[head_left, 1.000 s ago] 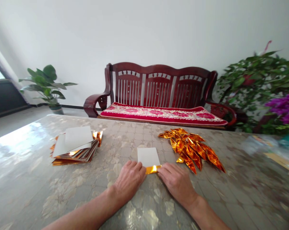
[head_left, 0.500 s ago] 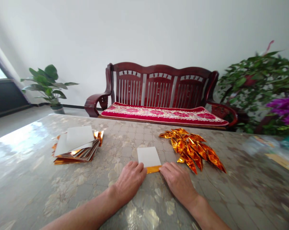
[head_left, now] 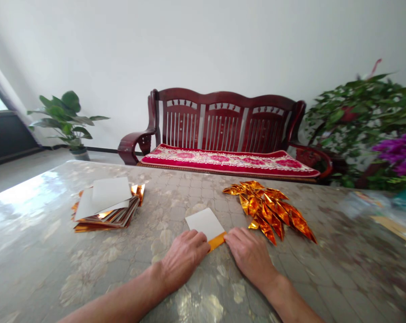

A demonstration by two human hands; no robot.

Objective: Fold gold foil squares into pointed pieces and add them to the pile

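A sheet of paper [head_left: 205, 223], white on its upper face, lies turned at an angle on the table, with a gold strip folded over along its near edge. My left hand [head_left: 186, 253] has its closed fingers on the left end of that strip. At the strip's right end, the bent fingers of my right hand [head_left: 249, 252] grip the corner. Between the hands the gold band shows. Beyond my right hand lies a pile of folded gold foil pieces [head_left: 270, 208].
A stack of white and gold sheets [head_left: 105, 206] sits on the left of the patterned table [head_left: 122, 278]. Clear plastic bags [head_left: 366, 202] and a tan card piece [head_left: 393, 228] are at the right. Behind stand a red wooden bench [head_left: 223, 121] and plants [head_left: 68, 114].
The paper has turned anticlockwise, its far edge swinging left and its left end coming nearer. My left hand has shifted slightly right and down with it; my right hand has barely moved.
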